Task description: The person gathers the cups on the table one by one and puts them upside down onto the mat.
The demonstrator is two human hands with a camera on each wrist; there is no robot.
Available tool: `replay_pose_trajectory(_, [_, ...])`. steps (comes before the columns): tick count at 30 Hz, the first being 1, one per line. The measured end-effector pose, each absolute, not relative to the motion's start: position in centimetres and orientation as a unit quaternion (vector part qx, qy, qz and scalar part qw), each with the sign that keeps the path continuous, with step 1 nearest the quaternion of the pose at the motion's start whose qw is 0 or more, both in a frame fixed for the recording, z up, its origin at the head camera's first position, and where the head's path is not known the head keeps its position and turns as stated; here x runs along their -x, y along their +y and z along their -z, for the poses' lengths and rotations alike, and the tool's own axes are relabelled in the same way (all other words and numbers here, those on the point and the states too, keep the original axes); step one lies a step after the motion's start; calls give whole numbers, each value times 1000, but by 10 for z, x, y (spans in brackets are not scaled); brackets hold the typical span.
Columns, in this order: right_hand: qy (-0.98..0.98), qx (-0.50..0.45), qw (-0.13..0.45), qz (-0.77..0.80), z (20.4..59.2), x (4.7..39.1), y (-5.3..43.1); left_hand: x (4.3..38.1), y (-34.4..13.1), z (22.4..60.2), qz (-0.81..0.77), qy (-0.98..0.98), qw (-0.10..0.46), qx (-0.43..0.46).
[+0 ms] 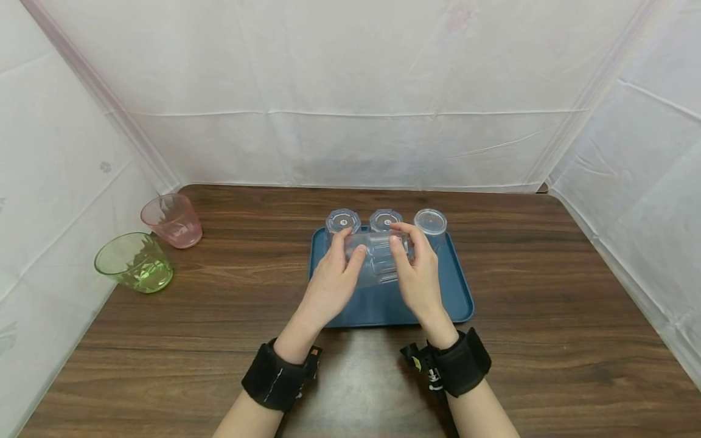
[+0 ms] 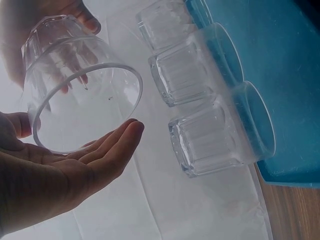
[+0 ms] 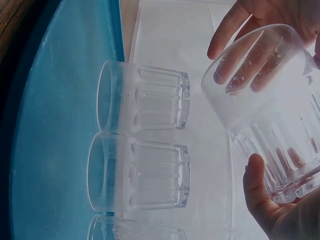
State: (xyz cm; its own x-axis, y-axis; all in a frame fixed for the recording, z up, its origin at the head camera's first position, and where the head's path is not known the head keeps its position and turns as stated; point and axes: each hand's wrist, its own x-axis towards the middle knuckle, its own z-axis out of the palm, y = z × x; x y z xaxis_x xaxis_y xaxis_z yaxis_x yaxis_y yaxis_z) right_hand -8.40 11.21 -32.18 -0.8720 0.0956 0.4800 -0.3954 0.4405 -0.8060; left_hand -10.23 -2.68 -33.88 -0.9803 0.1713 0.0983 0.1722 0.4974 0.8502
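Note:
Both hands hold a clear glass (image 1: 376,258) on its side above a blue tray (image 1: 378,310). My left hand (image 1: 333,281) has its thumb and fingers around the rim end, which faces left. At the fluted base end, my right hand (image 1: 420,281) grips the glass between thumb and fingers. In the left wrist view the open mouth of the glass (image 2: 75,42) tilts toward the camera. Behind it, three clear glasses stand upside down in a row on the tray: a left glass (image 1: 342,219), a middle glass (image 1: 386,219) and a right glass (image 1: 431,222).
A pink glass (image 1: 176,224) and a green glass (image 1: 136,266) are at the left on the brown wooden table (image 1: 547,292). White sheeting (image 1: 350,146) hangs along the back and both sides. Black bands (image 1: 276,378) wrap both wrists.

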Motion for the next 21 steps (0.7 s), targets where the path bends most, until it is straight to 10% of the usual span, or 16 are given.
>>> replay_pose_trajectory(21, [-817,-92,249,-511,342,96,120,102,-25,340,475,-873,3,110])
